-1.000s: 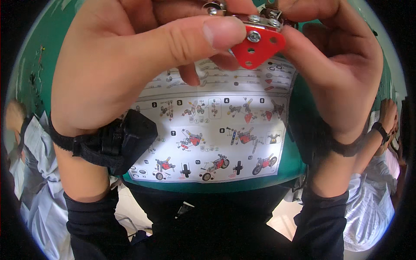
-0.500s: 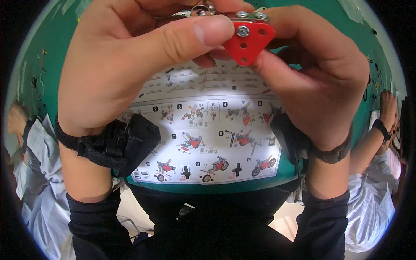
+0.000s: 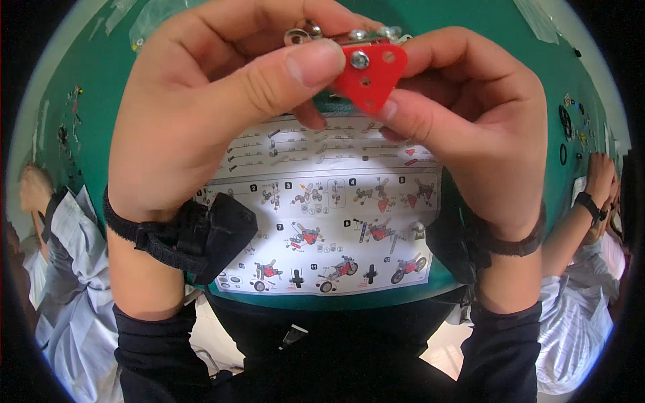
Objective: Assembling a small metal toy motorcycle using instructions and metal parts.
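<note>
Between my two hands, above the table, is a small metal model assembly. Its red triangular plate (image 3: pixel 371 79) has several holes and a bolt near its upper left corner. Metal strips with bolt heads (image 3: pixel 369 35) run along the plate's top edge, and a ring-shaped part (image 3: pixel 299 37) sticks out at the left. My left hand (image 3: pixel 222 94) is closed on the assembly, its thumb pressing beside the plate's bolt. With thumb and bent fingers my right hand (image 3: pixel 470 114) pinches the plate's lower right edge. Some fingertips are hidden behind the assembly.
Under my hands a printed instruction sheet (image 3: pixel 322 215) with motorcycle assembly drawings lies on the green table (image 3: pixel 269 302). Small loose parts (image 3: pixel 581 127) and a black ring (image 3: pixel 563 154) lie at the right; more parts (image 3: pixel 67 134) at the left. Other people's arms (image 3: pixel 598 185) rest at both sides.
The assembly and both hands sit slightly lower and more to the left in view. The red plate has tilted a little. My grip on it is kept.
</note>
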`<action>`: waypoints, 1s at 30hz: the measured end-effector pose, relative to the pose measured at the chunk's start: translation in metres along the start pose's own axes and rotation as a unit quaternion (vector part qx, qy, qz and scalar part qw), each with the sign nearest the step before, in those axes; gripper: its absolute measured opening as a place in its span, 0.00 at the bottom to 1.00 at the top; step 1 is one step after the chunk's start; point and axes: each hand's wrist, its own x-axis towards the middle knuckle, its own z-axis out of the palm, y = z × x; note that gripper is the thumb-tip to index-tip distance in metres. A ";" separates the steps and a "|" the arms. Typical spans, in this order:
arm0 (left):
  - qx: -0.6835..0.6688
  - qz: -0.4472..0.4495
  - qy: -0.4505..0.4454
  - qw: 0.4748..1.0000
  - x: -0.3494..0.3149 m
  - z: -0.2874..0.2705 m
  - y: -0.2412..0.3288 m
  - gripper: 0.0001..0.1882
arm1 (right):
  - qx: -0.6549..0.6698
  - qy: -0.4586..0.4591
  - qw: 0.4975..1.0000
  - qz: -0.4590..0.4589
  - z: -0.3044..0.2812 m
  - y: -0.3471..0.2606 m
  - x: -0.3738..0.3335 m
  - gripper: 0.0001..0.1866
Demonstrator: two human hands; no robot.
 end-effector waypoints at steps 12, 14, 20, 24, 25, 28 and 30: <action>-0.014 -0.072 0.062 0.995 0.000 0.004 0.009 0.19 | -0.134 0.046 0.990 0.026 -0.011 -0.021 0.008 0.14; -0.006 -0.079 0.057 0.995 0.000 0.006 0.011 0.19 | -0.138 0.041 0.989 0.032 -0.010 -0.023 0.008 0.14; 0.030 -0.073 0.074 0.994 0.000 0.010 0.014 0.18 | -0.105 0.044 0.993 0.030 0.001 -0.019 0.000 0.16; 0.033 -0.051 0.059 0.996 0.002 0.014 0.016 0.17 | -0.146 0.037 0.987 0.050 -0.011 -0.026 0.004 0.16; 0.027 -0.052 0.062 0.996 0.003 0.015 0.016 0.16 | -0.147 0.037 0.987 0.050 -0.012 -0.026 0.004 0.16; 0.032 -0.047 0.043 0.997 0.004 0.014 0.015 0.16 | -0.125 0.056 0.990 0.040 -0.012 -0.026 0.001 0.16; 0.034 -0.051 0.044 0.997 0.002 0.011 0.018 0.16 | -0.151 0.060 0.986 0.040 -0.010 -0.027 0.001 0.15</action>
